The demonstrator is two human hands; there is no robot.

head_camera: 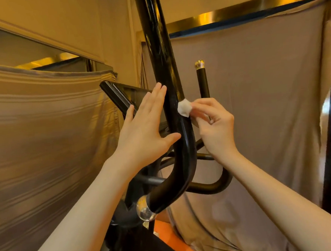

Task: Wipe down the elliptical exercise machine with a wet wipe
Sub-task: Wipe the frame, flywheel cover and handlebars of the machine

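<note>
From the head camera, both bare forearms are reaching up and forward from the bottom corners toward a glossy black handlebar (163, 67) of the elliptical machine, a thick tube that is rising through the middle of the view and curving at its lower end into a hook capped by a chrome ball (144, 209).

The left hand (145, 126) is lying flat against the tube's left side, fingers straight and together and pointing upward, thumb spread out low and touching the bar; it is gripping nothing, only bracing the tube.

The right hand (213, 124) is coming in from the right with the wrist bent, back of the hand toward the camera. Its fingertips (195, 109) are pinching a small bunched white wet wipe (184, 107) and pressing it against the right edge of the handlebar, just above the bend and about level with the left palm.

Behind the left hand, a dark console screen (124, 96) is tilting away. A second, thinner black handlebar (202, 80) with a shiny cap is standing upright behind the right hand. Beige cloth (256, 100) is draping the background on the right, and striped cloth (44, 123) is hanging on the left.
</note>
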